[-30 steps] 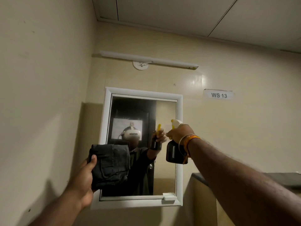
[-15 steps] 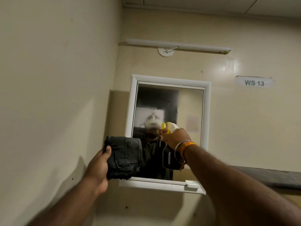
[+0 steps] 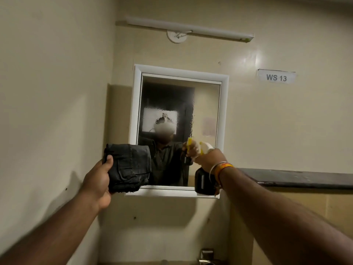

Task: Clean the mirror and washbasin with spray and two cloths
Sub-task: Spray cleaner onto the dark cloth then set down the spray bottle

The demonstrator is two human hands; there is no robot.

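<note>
Right hand [image 3: 207, 158] gripping upright spray bottle [image 3: 204, 181], nozzle above the grip pointing at mirror [image 3: 206, 104], left hand [image 3: 97, 180] clutching folded dark cloth [image 3: 129, 167]

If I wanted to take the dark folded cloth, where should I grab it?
Probably grip the dark folded cloth by its free right edge, coming from the right. The left hand already holds its left side, thumb on the front, while the right side sticks out bare before the mirror.

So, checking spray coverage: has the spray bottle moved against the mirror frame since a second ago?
Yes: the spray bottle sits lower, now overlapping the bottom right corner of the mirror frame.
</note>
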